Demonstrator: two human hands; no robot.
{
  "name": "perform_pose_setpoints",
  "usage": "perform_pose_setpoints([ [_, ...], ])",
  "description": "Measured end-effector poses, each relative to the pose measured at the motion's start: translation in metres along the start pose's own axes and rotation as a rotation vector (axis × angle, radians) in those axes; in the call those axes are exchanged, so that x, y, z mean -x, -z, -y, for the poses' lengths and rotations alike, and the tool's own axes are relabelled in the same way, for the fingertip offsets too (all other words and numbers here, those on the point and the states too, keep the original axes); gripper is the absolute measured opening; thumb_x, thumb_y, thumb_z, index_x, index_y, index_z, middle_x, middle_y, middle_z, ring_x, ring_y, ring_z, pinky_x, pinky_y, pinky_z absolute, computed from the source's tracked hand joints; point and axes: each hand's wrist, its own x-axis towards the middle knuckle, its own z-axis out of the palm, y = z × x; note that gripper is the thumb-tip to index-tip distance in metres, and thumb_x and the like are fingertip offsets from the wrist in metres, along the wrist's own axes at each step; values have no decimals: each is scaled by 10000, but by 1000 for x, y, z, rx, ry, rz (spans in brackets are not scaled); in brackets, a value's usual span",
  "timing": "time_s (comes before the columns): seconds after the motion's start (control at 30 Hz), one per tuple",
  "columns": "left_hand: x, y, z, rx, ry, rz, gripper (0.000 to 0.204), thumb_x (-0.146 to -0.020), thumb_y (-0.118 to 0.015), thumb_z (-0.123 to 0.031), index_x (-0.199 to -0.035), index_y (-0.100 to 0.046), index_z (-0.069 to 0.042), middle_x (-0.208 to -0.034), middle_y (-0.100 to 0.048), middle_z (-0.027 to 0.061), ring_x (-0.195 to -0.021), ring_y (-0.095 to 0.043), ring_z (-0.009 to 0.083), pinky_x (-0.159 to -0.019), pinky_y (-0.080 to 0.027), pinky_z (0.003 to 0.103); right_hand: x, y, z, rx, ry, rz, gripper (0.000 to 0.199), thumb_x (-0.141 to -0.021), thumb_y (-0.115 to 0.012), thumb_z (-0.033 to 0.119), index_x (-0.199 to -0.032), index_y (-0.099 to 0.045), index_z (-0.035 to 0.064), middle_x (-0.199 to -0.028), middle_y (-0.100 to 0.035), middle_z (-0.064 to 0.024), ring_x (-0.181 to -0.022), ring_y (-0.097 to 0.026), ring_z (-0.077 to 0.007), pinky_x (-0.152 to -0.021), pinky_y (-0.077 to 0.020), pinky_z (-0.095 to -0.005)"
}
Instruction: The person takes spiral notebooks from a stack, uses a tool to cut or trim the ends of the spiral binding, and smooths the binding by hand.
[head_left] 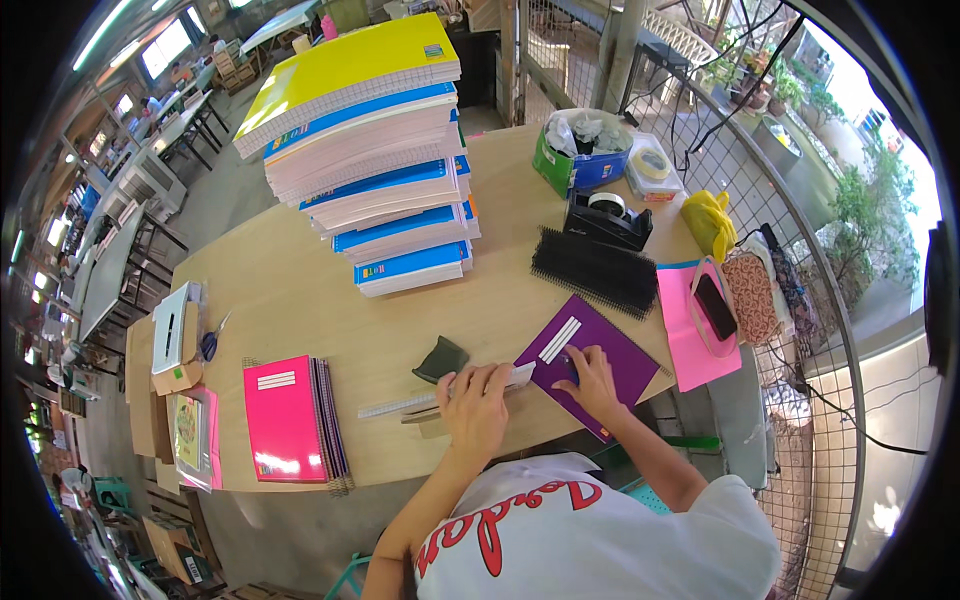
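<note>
At four o'clock on the table (310,310), a purple notebook (634,362) lay under the right hand (592,384), its fingers bent; whether they pinched anything I could not tell. Toward eight o'clock from it, the left hand (475,405) was closed on what looked like a white strip (522,375). Pink notebooks (283,418) lay farther out at nine, black coils (595,270) at twelve.

Bright daylight enters from the right, washing out the view beyond leafy green shrubs (868,225); white glare marks the glossy hot-pink spiral-bound notebook (283,415) (near its lower edge), and fisheye distortion bows the black-rimmed periphery.
</note>
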Motion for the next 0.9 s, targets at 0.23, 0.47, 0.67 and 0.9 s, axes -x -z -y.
perform_pose_setpoints([
  [0.23, 1, -10, -5, 3, 35, -53, 254, -780, -681, -35, -993, -682, -172, -900, -658, -21, -865, -611, 196, -868, -381, 385, -59, -10, -51, 192, 151, -202, 376, -765, -773, 198, -1084, -633, 56, -1112, -537, -135, -1010, -534, -330, -824, -444, -476],
  [0.47, -5, -11, -12, -32, 30, -72, 223, -786, -700, -59, -978, -670, -166, -902, -659, -22, -874, -608, 193, -842, -376, 387, -153, -17, -100, 640, 88, -162, 204, -791, -683, 170, -962, -612, 85, -1005, -540, -80, -985, -549, -272, -770, -462, -461],
  [0.67, -1, -11, -13, -11, 39, -77, 205, -795, -718, -86, -975, -656, -162, -912, -665, -19, -875, -607, 201, -842, -370, 388, -162, -11, -104, 616, 147, -120, 192, -807, -635, 151, -990, -606, 101, -1008, -555, -63, -1000, -553, -260, -740, -471, -457],
  [0.9, -6, -5, -8, 109, 10, -3, 155, -796, -729, -101, -925, -668, -160, -886, -659, -23, -855, -595, 204, -826, -350, 399, -176, 8, -118, 613, 315, -28, 227, -830, -672, 223, -1003, -598, 98, -1016, -560, -70, -993, -560, -271, -720, -482, -467],
])
